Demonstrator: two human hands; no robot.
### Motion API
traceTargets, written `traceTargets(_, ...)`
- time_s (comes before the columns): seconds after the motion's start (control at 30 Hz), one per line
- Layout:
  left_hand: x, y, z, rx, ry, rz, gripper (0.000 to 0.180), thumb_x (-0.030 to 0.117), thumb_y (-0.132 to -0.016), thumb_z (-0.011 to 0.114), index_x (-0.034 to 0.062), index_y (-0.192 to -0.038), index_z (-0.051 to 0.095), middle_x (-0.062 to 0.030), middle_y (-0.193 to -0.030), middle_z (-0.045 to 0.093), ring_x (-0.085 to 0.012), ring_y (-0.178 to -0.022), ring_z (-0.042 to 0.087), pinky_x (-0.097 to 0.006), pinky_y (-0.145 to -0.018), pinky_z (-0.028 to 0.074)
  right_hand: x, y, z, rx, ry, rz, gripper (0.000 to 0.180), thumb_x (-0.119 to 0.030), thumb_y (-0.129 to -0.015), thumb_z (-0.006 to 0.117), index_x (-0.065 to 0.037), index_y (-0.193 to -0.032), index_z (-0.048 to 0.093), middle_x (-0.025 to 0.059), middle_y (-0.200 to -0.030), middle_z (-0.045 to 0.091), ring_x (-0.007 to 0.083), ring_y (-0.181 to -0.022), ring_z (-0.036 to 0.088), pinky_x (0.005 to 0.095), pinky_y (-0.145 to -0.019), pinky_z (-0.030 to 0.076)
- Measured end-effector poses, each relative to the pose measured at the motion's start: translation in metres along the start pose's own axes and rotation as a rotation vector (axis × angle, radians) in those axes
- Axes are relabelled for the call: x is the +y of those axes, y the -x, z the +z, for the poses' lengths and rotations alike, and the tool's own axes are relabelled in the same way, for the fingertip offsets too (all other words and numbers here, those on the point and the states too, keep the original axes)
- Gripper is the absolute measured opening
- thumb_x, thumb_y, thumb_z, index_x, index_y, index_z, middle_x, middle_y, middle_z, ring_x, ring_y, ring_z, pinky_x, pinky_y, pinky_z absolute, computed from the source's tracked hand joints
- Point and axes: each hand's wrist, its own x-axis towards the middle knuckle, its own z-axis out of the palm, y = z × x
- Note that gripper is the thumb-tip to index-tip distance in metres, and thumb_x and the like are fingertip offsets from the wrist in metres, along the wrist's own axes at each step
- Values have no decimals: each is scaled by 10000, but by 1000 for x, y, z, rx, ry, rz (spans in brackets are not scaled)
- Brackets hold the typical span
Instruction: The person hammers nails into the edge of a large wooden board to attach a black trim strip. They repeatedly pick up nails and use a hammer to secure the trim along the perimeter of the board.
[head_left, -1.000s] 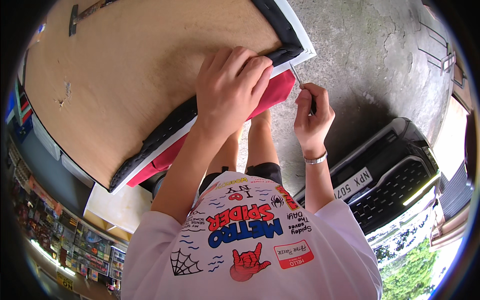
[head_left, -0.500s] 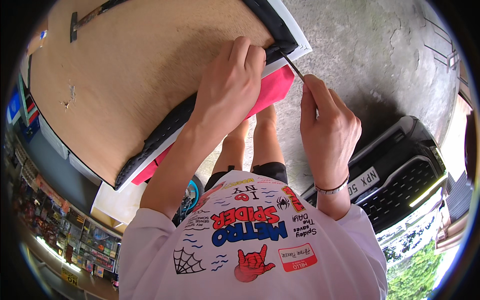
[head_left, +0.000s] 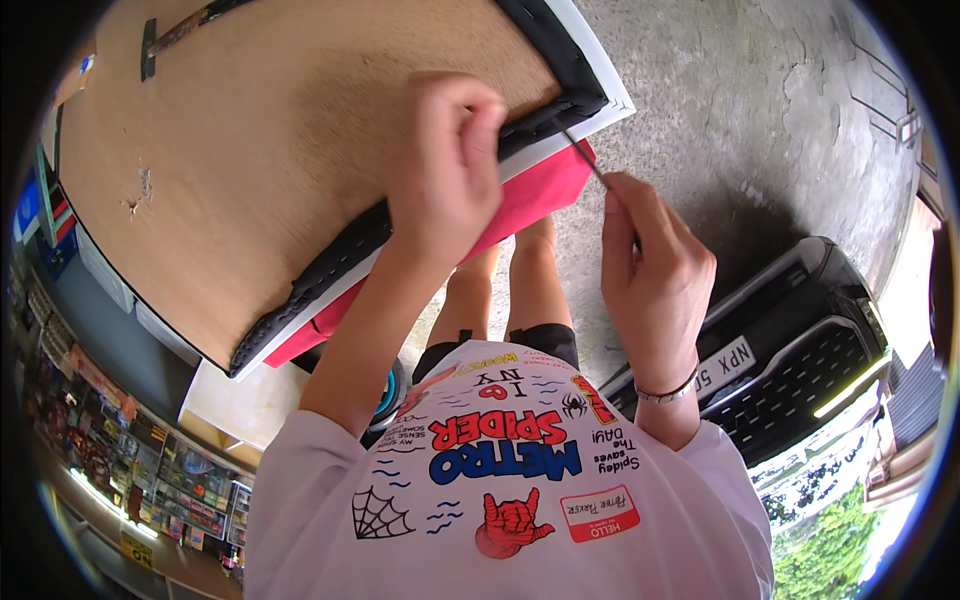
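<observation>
A large tan wooden panel (head_left: 290, 150) fills the upper left, its rim lined with black padded fabric (head_left: 345, 245) and a white edge (head_left: 590, 118). Red fabric (head_left: 545, 190) shows beneath that edge. In my right hand (head_left: 660, 265) is a thin dark rod-like tool (head_left: 583, 152); its tip touches the black fabric near the panel's corner, and its handle end is hidden in my fingers. My left hand (head_left: 450, 165), smeared by motion, hovers over the panel's near edge with its fingers curled closed. Whatever they may pinch is not visible.
A black vehicle front (head_left: 790, 350) with a plate stands at the right on a worn concrete floor (head_left: 700, 90). Stocked shelves (head_left: 180, 480) line the lower left, near a pale wooden box (head_left: 235, 405). A blue-rimmed wheel (head_left: 388, 390) shows beside my left forearm.
My left hand has lifted off the black fabric edge and drawn back left, toward me. The right hand has dropped slightly, with the rod's tip still at the fabric by the corner.
</observation>
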Motion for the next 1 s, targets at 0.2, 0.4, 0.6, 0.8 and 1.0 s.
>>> traceTargets(0.2, -28, -30, -38, 131, -327, 21, 79, 103, -991, 690, 68, -1059, 670, 9, -759, 624, -130, -542, 510, -266, -540, 457, 1, 15, 29, -8, 3, -69, 199, -109, -884, 724, -145, -1073, 675, 40, -703, 585, 243, -509, 611, 349, -470, 476)
traceTargets(0.4, -25, -30, -57, 153, -383, -24, 171, 94, -919, 751, 90, -1087, 719, -65, -906, 681, -183, -726, 604, -309, -605, 495, -13, 9, 22, -1, 98, -42, 182, -105, -877, 713, -135, -1054, 680, 45, -675, 573, 242, -495, 606, 345, -452, 461)
traceTargets(0.6, -6, 7, -28, -87, -260, 28, 156, 168, -846, 811, 129, -972, 727, -21, -888, 664, -253, -773, 609, -381, -729, 481, -29, -4, 6, -70, 296, -99, 164, -113, -841, 714, -115, -998, 669, 65, -678, 589, 256, -501, 628, 357, -449, 464)
traceTargets(0.8, -9, 9, -21, -86, -421, 85, 74, 126, -873, 792, 119, -883, 719, 14, -846, 689, -219, -793, 613, -369, -776, 471, -46, -20, -11, -210, 443, -145, 91, -149, -928, 718, -118, -1009, 689, 96, -695, 593, 316, -581, 632, 392, -516, 465)
traceTargets(1.0, -14, 12, -20, -56, -354, 91, 73, 158, -885, 779, 144, -879, 708, 29, -819, 690, -213, -778, 604, -371, -761, 440, -22, -4, 18, -113, 151, -72, 112, -94, -878, 691, -60, -960, 622, 120, -743, 649, 335, -618, 689, 384, -524, 522)
